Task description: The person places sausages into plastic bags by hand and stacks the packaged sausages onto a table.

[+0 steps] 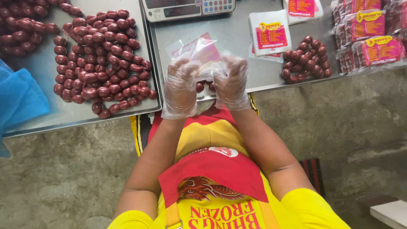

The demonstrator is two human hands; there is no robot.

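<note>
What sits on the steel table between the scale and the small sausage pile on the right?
In the head view, a stack of labelled plastic bags lies between the scale and small sausage pile.

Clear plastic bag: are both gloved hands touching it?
Touching. The head view shows the left hand and the right hand, both in thin gloves, with fingertips pinching the mouth of the clear plastic bag from either side, above the metal table.

Steel table [254, 80] above rough grey concrete floor [352, 123], evenly lit.
</note>
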